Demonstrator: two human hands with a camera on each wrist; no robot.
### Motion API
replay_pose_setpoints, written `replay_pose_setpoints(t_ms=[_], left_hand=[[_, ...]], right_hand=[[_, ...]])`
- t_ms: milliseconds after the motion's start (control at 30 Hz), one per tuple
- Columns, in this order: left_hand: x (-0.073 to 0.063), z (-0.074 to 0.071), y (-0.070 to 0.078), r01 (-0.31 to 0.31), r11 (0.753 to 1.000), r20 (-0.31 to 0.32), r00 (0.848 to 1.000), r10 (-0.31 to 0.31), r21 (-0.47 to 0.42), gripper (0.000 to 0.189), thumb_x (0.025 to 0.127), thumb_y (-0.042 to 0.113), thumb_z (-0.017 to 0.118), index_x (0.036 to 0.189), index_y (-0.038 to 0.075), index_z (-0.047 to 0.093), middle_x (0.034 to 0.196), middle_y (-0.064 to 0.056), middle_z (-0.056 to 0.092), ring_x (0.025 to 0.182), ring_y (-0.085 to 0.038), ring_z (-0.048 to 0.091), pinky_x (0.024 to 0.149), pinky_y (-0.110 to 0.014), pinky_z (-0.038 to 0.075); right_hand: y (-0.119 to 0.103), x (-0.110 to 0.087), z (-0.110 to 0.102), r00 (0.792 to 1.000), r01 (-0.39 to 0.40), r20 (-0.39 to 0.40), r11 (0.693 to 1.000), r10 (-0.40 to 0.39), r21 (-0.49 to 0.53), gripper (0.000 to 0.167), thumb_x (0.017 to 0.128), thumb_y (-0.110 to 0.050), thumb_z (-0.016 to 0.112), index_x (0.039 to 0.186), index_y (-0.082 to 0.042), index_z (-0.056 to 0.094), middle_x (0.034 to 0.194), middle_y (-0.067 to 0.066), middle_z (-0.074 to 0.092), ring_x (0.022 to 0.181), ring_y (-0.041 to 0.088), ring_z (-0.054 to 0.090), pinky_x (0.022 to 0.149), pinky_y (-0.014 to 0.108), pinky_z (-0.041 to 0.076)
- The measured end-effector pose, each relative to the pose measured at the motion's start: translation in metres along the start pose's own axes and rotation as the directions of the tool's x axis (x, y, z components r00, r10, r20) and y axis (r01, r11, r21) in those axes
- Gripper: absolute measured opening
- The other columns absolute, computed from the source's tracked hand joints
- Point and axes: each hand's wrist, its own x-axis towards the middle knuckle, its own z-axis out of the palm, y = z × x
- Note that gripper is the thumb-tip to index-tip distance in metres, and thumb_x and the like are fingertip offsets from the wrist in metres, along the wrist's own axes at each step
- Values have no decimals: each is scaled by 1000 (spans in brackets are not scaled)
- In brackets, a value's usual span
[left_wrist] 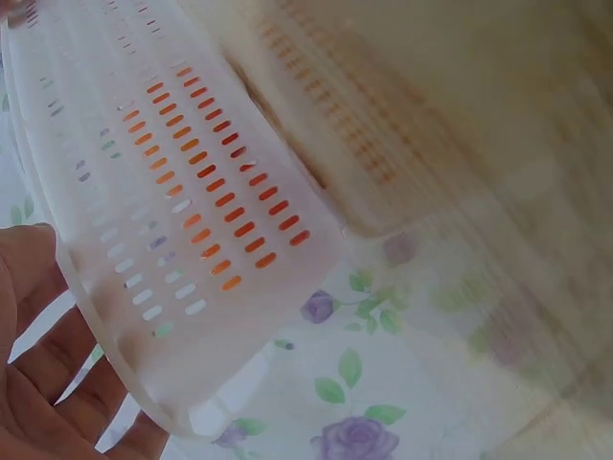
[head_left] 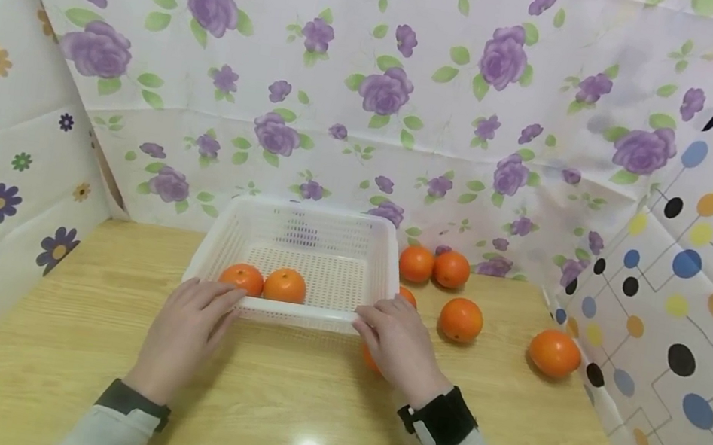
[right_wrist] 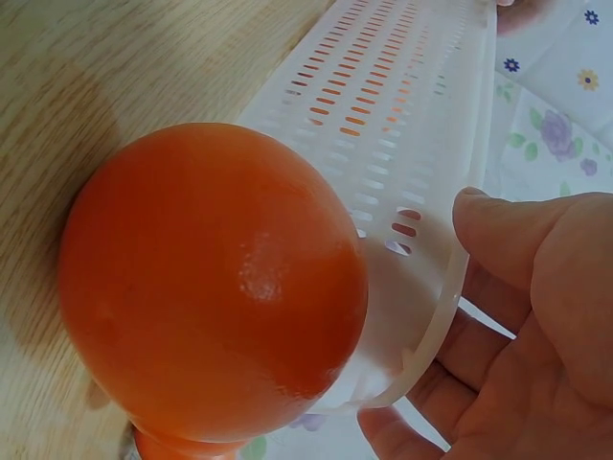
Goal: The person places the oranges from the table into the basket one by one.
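A white perforated plastic basket [head_left: 299, 311] sits on the table, its near side facing me. Inside, two oranges, one on the left [head_left: 242, 279] and one on the right [head_left: 285, 285], lie against the near wall. My left hand [head_left: 188, 324] grips the near left corner of the rim. At the near right corner my right hand [head_left: 397, 346] holds the rim, thumb on the outside and fingers around the edge. A large orange [right_wrist: 211, 278] lies close beside the basket in the right wrist view; in the head view the right hand partly covers it.
Right of the basket, several oranges lie on the wooden table [head_left: 277, 394]: a pair [head_left: 434, 267] at the back, a single orange [head_left: 461, 320] nearer and another [head_left: 555, 353] by the dotted cloth [head_left: 686, 314]. Flowered cloth [head_left: 345, 107] hangs behind the basket.
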Motion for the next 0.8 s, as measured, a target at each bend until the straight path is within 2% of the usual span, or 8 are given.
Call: replay_pose_setpoints(t_ms=[333, 467, 667, 800], left_hand=[[9, -8, -3, -11, 1000, 42, 999, 10, 23, 38, 90, 7, 91, 126, 11, 81, 116, -9, 79, 106, -35, 70, 100, -55, 56], [10, -8, -3, -7, 1000, 47, 999, 6, 26, 36, 90, 8, 91, 124, 12, 82, 113, -9, 80, 100, -33, 70, 93, -52, 58], [13, -8, -5, -12, 1000, 41, 999, 11, 25, 37, 89, 6, 92, 124, 14, 83, 114, -8, 80, 100, -33, 69, 91, -50, 58], [14, -10, -6, 4, 1000, 58, 998, -5, 18, 36, 89, 7, 92, 123, 14, 83, 116, -8, 80, 101, -32, 69, 91, -49, 59]], right_hand=[[4, -1, 0, 1000, 17, -7, 1000, -17, 1, 22, 106, -29, 78, 122, -15, 83, 108, 0, 76, 105, 25, 63, 109, 46, 51], [5, 0, 1, 999, 39, -9, 999, -39, -5, 21, 105, -28, 78, 120, -14, 83, 107, 1, 76, 104, 26, 63, 109, 46, 51], [5, 2, -3, 998, 58, -3, 998, -58, -8, 21, 106, -26, 78, 121, -13, 83, 110, 2, 77, 104, 27, 64, 102, 46, 54], [7, 1, -4, 999, 52, 16, 999, -52, -1, 26, 107, -27, 76, 129, -14, 81, 117, 3, 76, 111, 27, 65, 110, 48, 52]])
